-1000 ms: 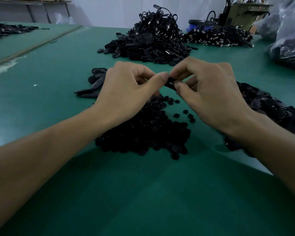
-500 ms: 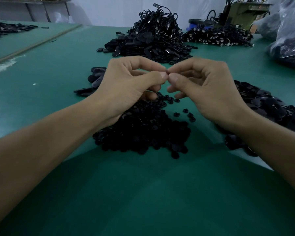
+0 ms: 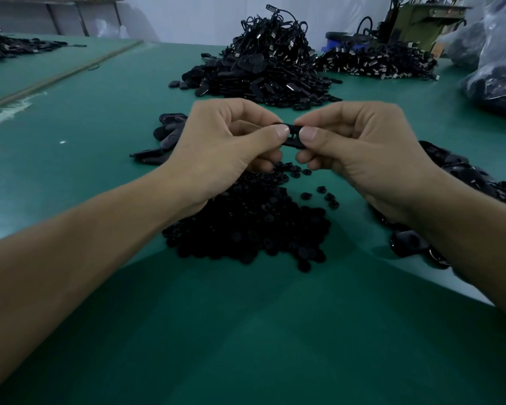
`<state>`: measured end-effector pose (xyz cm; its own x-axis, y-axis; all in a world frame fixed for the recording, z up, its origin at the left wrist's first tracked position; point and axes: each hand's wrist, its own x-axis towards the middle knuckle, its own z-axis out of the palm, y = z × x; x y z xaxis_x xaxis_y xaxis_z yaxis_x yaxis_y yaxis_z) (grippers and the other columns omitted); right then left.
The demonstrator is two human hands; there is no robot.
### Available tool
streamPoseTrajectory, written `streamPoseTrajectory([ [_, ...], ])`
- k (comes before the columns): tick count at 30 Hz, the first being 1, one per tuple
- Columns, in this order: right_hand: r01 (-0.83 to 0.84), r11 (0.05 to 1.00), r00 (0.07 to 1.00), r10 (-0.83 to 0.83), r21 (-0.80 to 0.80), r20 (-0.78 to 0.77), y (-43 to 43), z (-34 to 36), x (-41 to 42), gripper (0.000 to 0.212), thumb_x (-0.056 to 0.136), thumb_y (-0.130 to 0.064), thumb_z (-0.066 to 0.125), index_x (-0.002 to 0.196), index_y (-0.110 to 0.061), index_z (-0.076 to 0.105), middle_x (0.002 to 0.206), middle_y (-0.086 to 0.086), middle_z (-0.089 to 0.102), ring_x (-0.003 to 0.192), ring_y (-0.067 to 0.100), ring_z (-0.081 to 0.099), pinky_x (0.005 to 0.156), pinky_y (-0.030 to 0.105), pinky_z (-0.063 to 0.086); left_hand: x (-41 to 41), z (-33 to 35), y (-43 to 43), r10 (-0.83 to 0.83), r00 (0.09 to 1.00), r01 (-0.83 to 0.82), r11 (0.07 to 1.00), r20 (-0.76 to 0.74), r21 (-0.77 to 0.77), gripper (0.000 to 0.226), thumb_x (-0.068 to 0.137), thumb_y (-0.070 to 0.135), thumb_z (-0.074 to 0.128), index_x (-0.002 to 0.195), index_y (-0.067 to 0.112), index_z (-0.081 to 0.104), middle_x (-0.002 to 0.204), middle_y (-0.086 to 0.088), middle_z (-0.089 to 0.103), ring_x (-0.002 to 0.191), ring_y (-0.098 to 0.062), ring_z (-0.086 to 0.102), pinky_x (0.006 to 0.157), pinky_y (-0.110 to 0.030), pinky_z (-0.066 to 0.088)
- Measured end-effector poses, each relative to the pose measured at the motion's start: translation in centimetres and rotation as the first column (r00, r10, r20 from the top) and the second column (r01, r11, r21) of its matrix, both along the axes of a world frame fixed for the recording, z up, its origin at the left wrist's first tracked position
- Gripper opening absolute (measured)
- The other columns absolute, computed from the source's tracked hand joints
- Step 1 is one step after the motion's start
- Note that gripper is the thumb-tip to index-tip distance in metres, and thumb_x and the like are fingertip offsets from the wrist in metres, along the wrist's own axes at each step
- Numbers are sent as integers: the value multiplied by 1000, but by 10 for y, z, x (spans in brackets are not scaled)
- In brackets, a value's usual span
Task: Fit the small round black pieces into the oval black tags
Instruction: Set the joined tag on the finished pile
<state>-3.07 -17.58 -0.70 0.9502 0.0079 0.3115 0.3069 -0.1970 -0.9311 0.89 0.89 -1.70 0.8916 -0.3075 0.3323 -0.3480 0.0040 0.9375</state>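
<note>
An oval black tag [image 3: 293, 136] is held in the air between both hands, above the table. My left hand [image 3: 225, 147] pinches its left end with thumb and fingers, and my right hand [image 3: 360, 153] pinches its right end the same way. Most of the tag is hidden by the fingers. Below the hands lies a heap of small round black pieces [image 3: 246, 226]. More oval black tags [image 3: 473, 176] are piled under my right forearm, and a few tags [image 3: 167, 135] lie left of my left hand.
The green table [image 3: 246, 331] carries a big mound of black tags with cords [image 3: 263, 74] at the back middle, another pile [image 3: 377, 62] at the back right and clear plastic bags [image 3: 497, 71] at the right edge. A second green table [image 3: 18, 62] stands far left.
The hands have drawn slightly apart, so the tag now shows between the thumbs; half a second ago the thumb tips met and hid it.
</note>
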Motion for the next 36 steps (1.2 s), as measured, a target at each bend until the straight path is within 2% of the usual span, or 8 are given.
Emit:
streamPoseTrajectory([
  [5, 4, 1000, 1000, -4, -6, -5, 2, 1, -3, 9, 89, -1, 69, 91, -10, 70, 75, 9, 74, 70, 17, 72, 69, 25, 58, 1, 0, 0, 16, 1000, -16, 1000, 20, 3, 7, 87, 7, 76, 89, 11, 70, 67, -3, 73, 64, -13, 71, 62, -23, 58],
  [9, -30, 982, 996, 44, 184, -72, 8, 4, -6, 8, 91, 2, 65, 93, -5, 66, 76, 10, 75, 73, 20, 75, 69, 23, 58, 2, 1, -1, 17, 1000, -17, 993, 0, -120, 18, 80, 11, 83, 93, 15, 71, 74, -2, 74, 69, -13, 69, 67, -24, 57],
  [13, -74, 946, 984, 120, 315, -128, 14, 3, -9, 7, 93, 2, 60, 96, -2, 64, 87, 14, 77, 82, 23, 76, 71, 23, 58, 0, -2, -2, 11, 998, -11, 1000, 67, -11, 9, 80, 20, 82, 82, 19, 74, 75, 2, 75, 70, -11, 69, 68, -26, 60],
  [18, 10, 992, 998, -18, -130, -61, 9, 2, -9, 10, 92, -3, 67, 93, -13, 65, 77, 5, 77, 72, 18, 76, 63, 24, 58, 1, -6, -3, 46, 985, -59, 996, 168, 74, 15, 94, 14, 70, 81, 21, 69, 76, 2, 74, 73, -11, 72, 67, -28, 61],
  [23, 136, 648, 991, -102, -749, 91, -7, 2, -6, 7, 88, -32, 73, 93, -27, 74, 75, -15, 67, 69, -15, 58, 61, -1, 38, 1, -4, -2, 25, 985, -39, 996, 169, 79, 16, 100, 7, 59, 89, 17, 67, 74, 1, 70, 66, -11, 70, 62, -24, 59],
  [26, 58, 547, 996, -88, -835, 12, -12, 4, -4, 16, 87, -40, 72, 92, -26, 75, 78, -17, 65, 65, -23, 51, 58, -3, 34, 1, -3, -1, 36, 976, -64, 990, 215, 126, 23, 102, 5, 55, 100, 24, 68, 80, 0, 65, 69, -6, 66, 70, -25, 61],
  [31, -22, 591, 996, -60, -806, -71, -12, -1, 0, 7, 86, -36, 76, 84, -29, 72, 76, -13, 69, 67, -12, 58, 60, 2, 40, 5, -5, 0, 50, 974, -90, 980, 220, 176, 32, 102, 7, 56, 131, 20, 60, 82, 4, 68, 73, -6, 69, 75, -25, 61],
  [36, -11, 604, 998, -45, -797, -48, -9, -4, 2, 9, 88, -28, 75, 80, -29, 72, 70, -15, 66, 66, -13, 58, 58, 0, 39, 8, -6, 2, 117, 972, -150, 976, 204, 155, 10, 97, 11, 64, 96, 20, 60, 76, 2, 73, 70, -10, 71, 68, -24, 59],
])
